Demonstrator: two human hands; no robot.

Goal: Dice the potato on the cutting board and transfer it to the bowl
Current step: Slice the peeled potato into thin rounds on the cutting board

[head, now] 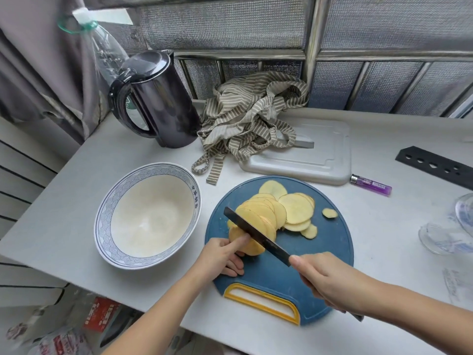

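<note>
White surface (pixel 384 239): right of the bowl (pixel 102 219), left hand (pixel 225 254) pinches the potato (pixel 247 248); right hand (pixel 330 280) grips the knife (pixel 258 235) slanting across it.

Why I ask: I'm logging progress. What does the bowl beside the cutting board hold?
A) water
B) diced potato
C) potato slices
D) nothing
D: the bowl shows only its bare white inside; the potato slices all lie on the cutting board, where the left hand holds the potato and the right hand grips the knife.

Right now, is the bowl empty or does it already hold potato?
Empty. The bowl shows only its bare pale inside; all the potato slices lie on the cutting board.
</note>
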